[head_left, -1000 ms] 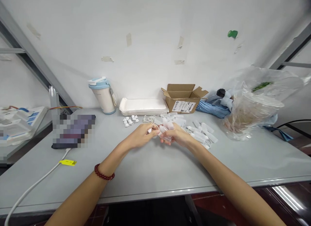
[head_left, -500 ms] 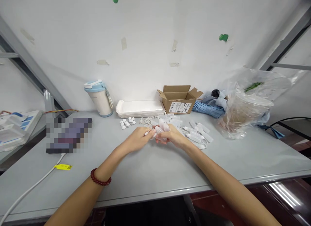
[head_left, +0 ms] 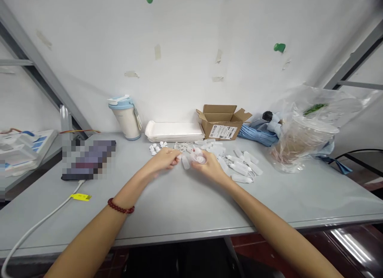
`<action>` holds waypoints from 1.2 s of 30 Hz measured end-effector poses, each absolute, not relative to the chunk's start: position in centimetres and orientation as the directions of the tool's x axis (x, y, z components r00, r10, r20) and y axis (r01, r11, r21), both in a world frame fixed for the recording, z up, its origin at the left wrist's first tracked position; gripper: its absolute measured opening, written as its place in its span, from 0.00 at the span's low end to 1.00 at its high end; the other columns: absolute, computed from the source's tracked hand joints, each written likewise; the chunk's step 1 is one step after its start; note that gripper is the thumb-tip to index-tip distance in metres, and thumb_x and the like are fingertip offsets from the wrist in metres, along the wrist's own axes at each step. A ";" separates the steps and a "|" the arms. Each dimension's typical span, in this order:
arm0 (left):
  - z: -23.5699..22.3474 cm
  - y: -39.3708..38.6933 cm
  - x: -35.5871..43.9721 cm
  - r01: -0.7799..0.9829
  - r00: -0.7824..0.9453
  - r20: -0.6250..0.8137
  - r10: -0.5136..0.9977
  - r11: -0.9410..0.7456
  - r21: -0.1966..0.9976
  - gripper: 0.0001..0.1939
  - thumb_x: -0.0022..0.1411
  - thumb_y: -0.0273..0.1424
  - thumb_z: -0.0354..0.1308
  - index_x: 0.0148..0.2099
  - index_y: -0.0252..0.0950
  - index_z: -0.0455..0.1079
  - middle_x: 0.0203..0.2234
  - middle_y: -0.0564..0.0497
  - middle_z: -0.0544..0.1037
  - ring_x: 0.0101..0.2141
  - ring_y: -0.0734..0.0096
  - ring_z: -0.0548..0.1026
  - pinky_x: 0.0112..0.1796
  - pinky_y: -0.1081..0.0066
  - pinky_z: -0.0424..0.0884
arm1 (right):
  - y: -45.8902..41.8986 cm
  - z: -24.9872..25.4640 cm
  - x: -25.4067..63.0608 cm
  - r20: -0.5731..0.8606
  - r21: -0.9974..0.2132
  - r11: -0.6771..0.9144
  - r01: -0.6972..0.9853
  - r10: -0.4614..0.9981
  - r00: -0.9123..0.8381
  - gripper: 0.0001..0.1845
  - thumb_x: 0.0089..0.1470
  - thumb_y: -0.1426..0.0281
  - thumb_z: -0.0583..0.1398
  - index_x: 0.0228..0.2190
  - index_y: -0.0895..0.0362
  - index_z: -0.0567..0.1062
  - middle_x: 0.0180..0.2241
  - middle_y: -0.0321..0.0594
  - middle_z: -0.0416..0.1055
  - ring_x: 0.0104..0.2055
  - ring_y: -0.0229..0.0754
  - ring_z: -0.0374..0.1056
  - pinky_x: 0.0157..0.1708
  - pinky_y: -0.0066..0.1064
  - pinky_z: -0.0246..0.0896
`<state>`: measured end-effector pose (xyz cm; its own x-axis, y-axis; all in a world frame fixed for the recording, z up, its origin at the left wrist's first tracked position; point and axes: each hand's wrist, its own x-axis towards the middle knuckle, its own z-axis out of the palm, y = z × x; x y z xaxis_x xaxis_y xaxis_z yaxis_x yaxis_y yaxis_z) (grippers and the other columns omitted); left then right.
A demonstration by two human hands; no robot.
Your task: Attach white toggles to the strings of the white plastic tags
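Note:
My right hand (head_left: 212, 167) is closed around a bundle of translucent white plastic pieces (head_left: 198, 156), their rounded ends showing above the thumb. To its left, my left hand (head_left: 165, 160) has its fingers curled in a pinch; whatever is between the fingertips is too small to make out. One translucent piece (head_left: 185, 162) hangs or lies between the two hands, close to the left fingertips. More such pieces with white cords (head_left: 241, 167) lie loose on the table right of my right hand. Beyond my left hand sits a small group of white knobbly parts (head_left: 154, 148).
Behind the hands are a stack of white trays or envelopes (head_left: 176, 131) and an open cardboard box (head_left: 223, 126). A tumbler (head_left: 127, 120) and a charging phone (head_left: 89, 160) stand left on the grey table (head_left: 179, 206). Blue cloth (head_left: 259, 134) and a bagged spool (head_left: 305, 138) are right.
My left hand has drawn away to the left from my right hand, and its fingers have curled in. The right hand keeps its bundle, now turned. The camera view has shifted slightly.

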<state>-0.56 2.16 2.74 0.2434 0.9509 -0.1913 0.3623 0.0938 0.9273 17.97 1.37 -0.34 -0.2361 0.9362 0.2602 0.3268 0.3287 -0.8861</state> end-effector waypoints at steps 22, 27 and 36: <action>-2.0 4.9 -2.5 0.952 0.295 0.322 0.899 -0.306 -0.018 0.14 0.65 0.31 0.42 0.36 0.33 0.69 0.36 0.41 0.73 0.42 0.58 0.70 0.31 0.68 0.64 | 2.5 -1.4 16.0 0.244 -0.433 0.373 0.821 0.925 -0.291 0.14 0.45 0.73 0.59 0.38 0.58 0.70 0.35 0.46 0.71 0.36 0.45 0.66 0.33 0.30 0.56; -1.9 5.3 -2.9 0.928 0.362 0.343 0.866 -0.371 -0.043 0.16 0.67 0.33 0.42 0.35 0.35 0.70 0.34 0.43 0.73 0.43 0.59 0.67 0.30 0.68 0.65 | 1.7 0.1 17.0 0.150 -0.328 0.319 0.889 0.947 -0.284 0.14 0.45 0.77 0.57 0.38 0.59 0.70 0.34 0.48 0.73 0.33 0.45 0.67 0.28 0.28 0.51; -1.0 5.2 -3.1 0.914 0.246 0.464 0.851 -0.362 0.180 0.17 0.66 0.35 0.42 0.34 0.35 0.70 0.34 0.43 0.75 0.43 0.58 0.68 0.36 0.66 0.66 | 2.8 -0.5 18.7 0.211 -0.548 0.359 0.755 0.933 -0.291 0.15 0.39 0.77 0.57 0.35 0.57 0.71 0.27 0.38 0.71 0.29 0.40 0.64 0.28 0.26 0.51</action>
